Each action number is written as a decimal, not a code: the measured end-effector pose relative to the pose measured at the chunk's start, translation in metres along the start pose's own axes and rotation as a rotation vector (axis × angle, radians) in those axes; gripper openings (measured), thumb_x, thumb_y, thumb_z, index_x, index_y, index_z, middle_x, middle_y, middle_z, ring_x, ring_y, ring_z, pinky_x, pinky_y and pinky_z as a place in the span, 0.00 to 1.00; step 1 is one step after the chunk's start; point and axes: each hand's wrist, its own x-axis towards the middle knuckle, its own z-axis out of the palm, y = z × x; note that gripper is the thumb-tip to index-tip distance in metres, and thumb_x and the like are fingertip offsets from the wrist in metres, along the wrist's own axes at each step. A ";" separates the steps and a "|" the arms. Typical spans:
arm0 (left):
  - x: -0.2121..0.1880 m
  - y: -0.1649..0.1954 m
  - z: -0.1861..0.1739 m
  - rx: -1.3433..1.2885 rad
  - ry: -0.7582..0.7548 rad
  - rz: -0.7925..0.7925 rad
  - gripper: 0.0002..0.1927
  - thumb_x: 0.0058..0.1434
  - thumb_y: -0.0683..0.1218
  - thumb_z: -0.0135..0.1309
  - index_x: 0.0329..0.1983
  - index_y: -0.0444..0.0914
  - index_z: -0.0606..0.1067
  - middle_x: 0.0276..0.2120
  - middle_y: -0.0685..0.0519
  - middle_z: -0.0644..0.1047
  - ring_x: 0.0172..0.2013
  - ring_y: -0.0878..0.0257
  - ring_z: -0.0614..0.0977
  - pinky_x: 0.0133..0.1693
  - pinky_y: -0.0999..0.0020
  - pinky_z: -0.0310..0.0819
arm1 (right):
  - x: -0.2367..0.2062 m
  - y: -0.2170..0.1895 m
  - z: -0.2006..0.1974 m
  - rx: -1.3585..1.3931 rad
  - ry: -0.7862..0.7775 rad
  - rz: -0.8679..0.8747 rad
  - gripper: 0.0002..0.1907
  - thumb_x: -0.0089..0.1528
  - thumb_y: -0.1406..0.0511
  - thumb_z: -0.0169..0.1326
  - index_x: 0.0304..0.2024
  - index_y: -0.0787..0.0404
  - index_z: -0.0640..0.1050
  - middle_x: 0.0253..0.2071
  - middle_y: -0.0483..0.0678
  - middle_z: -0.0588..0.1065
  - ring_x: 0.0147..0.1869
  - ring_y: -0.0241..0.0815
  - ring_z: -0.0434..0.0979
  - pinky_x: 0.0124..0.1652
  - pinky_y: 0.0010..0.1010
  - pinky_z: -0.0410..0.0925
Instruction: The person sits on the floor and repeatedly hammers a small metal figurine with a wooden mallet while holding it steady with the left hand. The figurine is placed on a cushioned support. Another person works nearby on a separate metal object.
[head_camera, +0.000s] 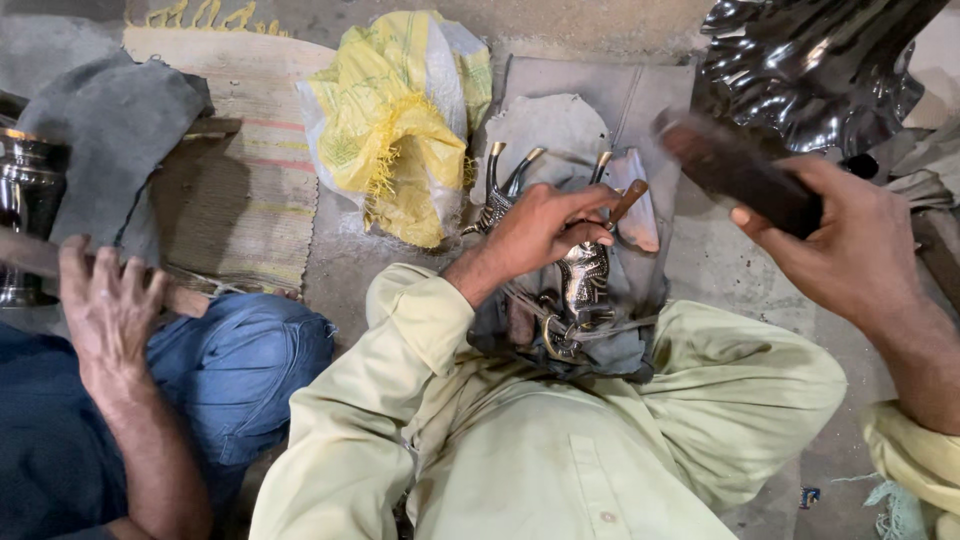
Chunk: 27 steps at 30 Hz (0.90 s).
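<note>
Metalwork in your lap: chisel set on a brass figure.

Your left hand (545, 228) pinches a small wooden-handled chisel (628, 200) against the brass figure (582, 285) lying on grey cloth between your knees. Above and right of the figure, your right hand (850, 250) has its fingers wrapped tight around a dark mallet (735, 172), blurred, perhaps mid-swing. Left of the figure, a co-worker's hand (105, 305) grips a wooden stick (190, 299).
</note>
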 end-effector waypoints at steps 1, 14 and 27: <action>0.000 0.000 0.000 0.014 -0.001 0.006 0.20 0.63 0.45 0.65 0.56 0.40 0.74 0.35 0.49 0.84 0.36 0.52 0.88 0.36 0.62 0.78 | -0.002 0.000 -0.001 -0.074 0.026 0.021 0.22 0.64 0.56 0.64 0.54 0.62 0.78 0.30 0.51 0.77 0.28 0.44 0.78 0.31 0.37 0.71; 0.004 -0.001 0.002 0.046 -0.022 0.050 0.18 0.64 0.46 0.63 0.54 0.41 0.71 0.35 0.51 0.84 0.37 0.50 0.87 0.35 0.58 0.77 | -0.011 -0.008 -0.015 -0.461 0.055 -0.165 0.19 0.61 0.65 0.65 0.54 0.57 0.81 0.39 0.47 0.80 0.42 0.43 0.80 0.49 0.33 0.72; 0.012 0.002 -0.005 0.046 -0.066 0.118 0.16 0.63 0.45 0.63 0.52 0.41 0.72 0.34 0.50 0.84 0.36 0.47 0.85 0.34 0.55 0.76 | -0.026 0.027 0.013 -0.271 0.189 -0.133 0.17 0.61 0.67 0.67 0.52 0.61 0.80 0.38 0.52 0.77 0.41 0.50 0.79 0.44 0.38 0.71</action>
